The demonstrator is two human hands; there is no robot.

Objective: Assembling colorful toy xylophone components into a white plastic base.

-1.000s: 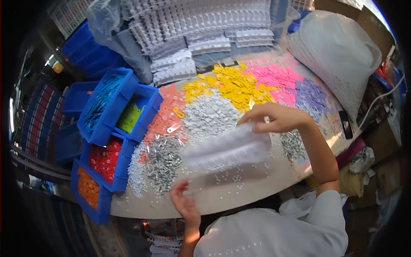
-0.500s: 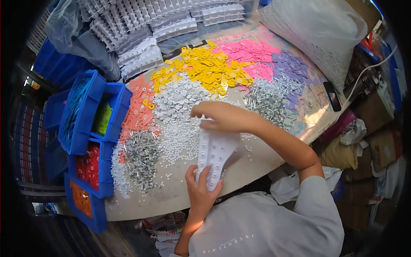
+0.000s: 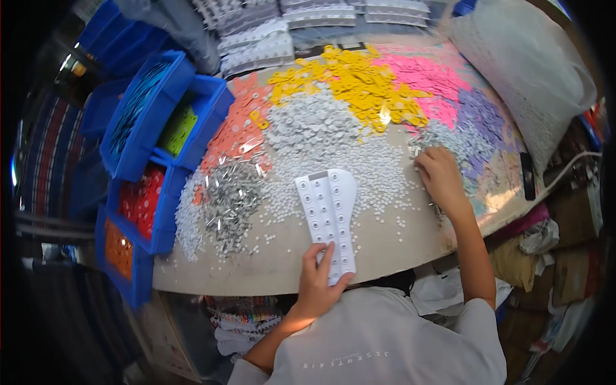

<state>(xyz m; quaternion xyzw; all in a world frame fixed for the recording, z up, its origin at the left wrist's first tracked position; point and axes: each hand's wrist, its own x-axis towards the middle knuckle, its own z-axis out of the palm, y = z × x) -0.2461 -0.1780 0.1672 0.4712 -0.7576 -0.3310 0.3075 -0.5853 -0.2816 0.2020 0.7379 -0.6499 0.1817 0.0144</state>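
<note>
My left hand (image 3: 319, 276) grips the near end of a long white plastic holder (image 3: 325, 215) with two rows of round studs, tilted slightly over the table. Its fingers lie on the top face and the thumb is at the edge. My right hand (image 3: 441, 176) is at the near edge of a pile of silvery metal pins (image 3: 423, 138), fingers curled down and closed. What lies between its fingertips is hidden. Beyond the holder are a heap of white round caps (image 3: 311, 128) and scattered small white beads (image 3: 378, 173).
Piles of yellow tags (image 3: 359, 83), pink tags (image 3: 427, 80), purple tags (image 3: 481, 122) and coral tags (image 3: 234, 122) cover the far table. More metal pins (image 3: 234, 205) lie left. Blue bins (image 3: 154, 122) line the left edge. A bulging clear bag (image 3: 526, 77) and a phone (image 3: 527, 176) are right.
My right hand has left the holder's far end and moved right to the metal pins. The left hand still holds the holder, now with its whole top face showing. The view has shifted.
</note>
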